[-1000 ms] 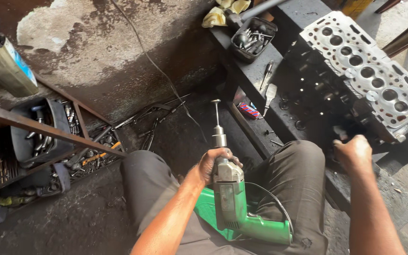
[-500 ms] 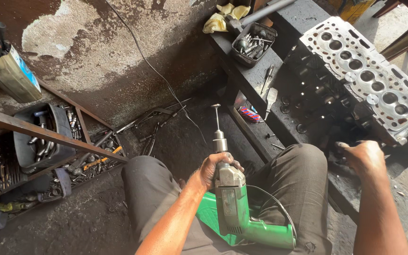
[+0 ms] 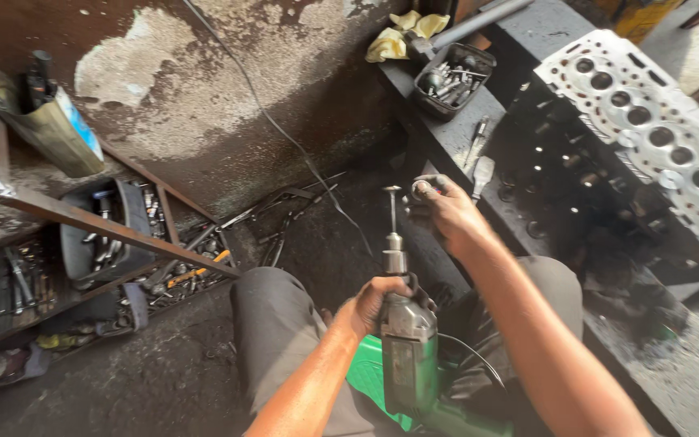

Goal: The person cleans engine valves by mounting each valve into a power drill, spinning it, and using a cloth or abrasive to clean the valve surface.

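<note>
My left hand (image 3: 374, 303) is wrapped round the neck of the green drill (image 3: 408, 356) on my lap, heavy and rigid I'd say, while my right hand (image 3: 446, 212), fingers curled, pinches a small part just beyond its bit (image 3: 392, 212).
</note>
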